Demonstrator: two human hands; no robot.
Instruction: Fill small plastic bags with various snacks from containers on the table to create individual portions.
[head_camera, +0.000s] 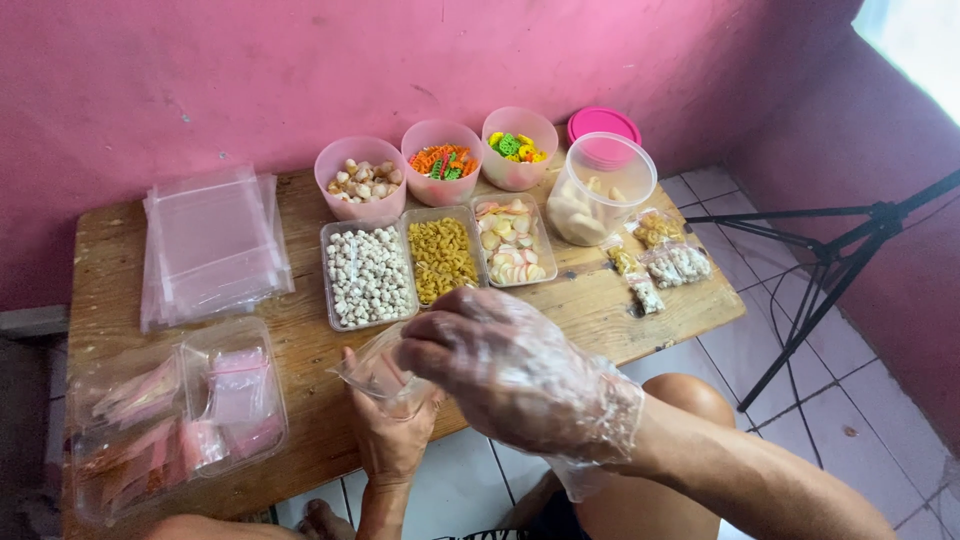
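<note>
My left hand (388, 430) holds a small clear plastic bag (378, 378) open near the front edge of the wooden table (300, 330). My right hand (505, 375), in a thin clear plastic glove, hovers at the bag's mouth with fingers bunched; whether they hold a snack is hidden. Just beyond stand three clear trays: white round balls (368, 273), yellow curls (441, 258), pink-and-white slices (512, 245).
Three pink cups of snacks (361, 177) (441, 160) (518, 147), a clear tub of pale crackers (598, 190) with a pink lid (603, 122) behind, filled small bags (665, 258), a stack of clear bags (212, 243), a clear box of packets (180, 415). A black tripod (830, 260) stands right.
</note>
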